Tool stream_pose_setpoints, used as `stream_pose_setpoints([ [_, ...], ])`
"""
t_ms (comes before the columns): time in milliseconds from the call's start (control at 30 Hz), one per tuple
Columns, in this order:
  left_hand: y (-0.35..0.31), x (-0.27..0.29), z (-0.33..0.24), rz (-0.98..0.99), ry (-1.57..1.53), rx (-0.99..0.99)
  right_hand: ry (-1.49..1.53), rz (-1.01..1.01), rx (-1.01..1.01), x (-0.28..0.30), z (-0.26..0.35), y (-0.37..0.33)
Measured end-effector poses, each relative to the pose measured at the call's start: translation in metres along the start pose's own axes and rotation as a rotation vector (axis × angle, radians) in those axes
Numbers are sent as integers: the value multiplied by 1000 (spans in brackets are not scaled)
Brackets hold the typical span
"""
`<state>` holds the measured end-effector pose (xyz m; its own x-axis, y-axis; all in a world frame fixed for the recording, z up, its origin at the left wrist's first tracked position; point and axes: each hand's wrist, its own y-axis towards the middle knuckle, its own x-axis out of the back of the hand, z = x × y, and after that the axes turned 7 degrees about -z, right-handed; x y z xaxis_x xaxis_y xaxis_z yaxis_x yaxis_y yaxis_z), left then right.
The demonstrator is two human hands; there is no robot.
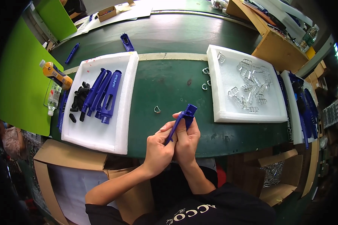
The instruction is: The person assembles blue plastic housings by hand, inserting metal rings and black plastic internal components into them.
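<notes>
A long blue plastic housing part (189, 111) is held between both hands, tilted, over the near edge of the green table. Its lower end lies in my left hand (159, 149), whose fingers are closed round it. Against its upper end presses the thumb of my right hand (187, 139), with the fingers wrapped behind. The part's underside is hidden by my fingers. A small clear plastic piece (157, 109) lies on the table just beyond my left hand.
At left, a white foam tray (123, 123) holds blue housings (110, 97) and small black parts (79, 98). Another foam tray (251, 117) at right carries clear plastic pieces. Bottles (56, 75) stand by the green panel. Open cardboard boxes (71, 155) sit below the table edge.
</notes>
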<state>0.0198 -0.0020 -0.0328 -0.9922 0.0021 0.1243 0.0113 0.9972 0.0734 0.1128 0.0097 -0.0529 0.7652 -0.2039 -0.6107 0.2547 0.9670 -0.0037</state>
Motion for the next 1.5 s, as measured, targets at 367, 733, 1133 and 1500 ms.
stream_pose_setpoints([
  [367, 14, 13, -17, 121, -84, 23, -104, 101, 133, 4, 20, 3],
  [733, 22, 33, -29, 218, -634, 365, -136, 27, 130, 9, 22, 8],
  [1133, 25, 31, -23, -44, -60, -92, 50, 125, 127, 3, 28, 2],
  [1500, 17, 26, -14, -82, 139, -447, 201, 262, -26, 18, 24, 9],
])
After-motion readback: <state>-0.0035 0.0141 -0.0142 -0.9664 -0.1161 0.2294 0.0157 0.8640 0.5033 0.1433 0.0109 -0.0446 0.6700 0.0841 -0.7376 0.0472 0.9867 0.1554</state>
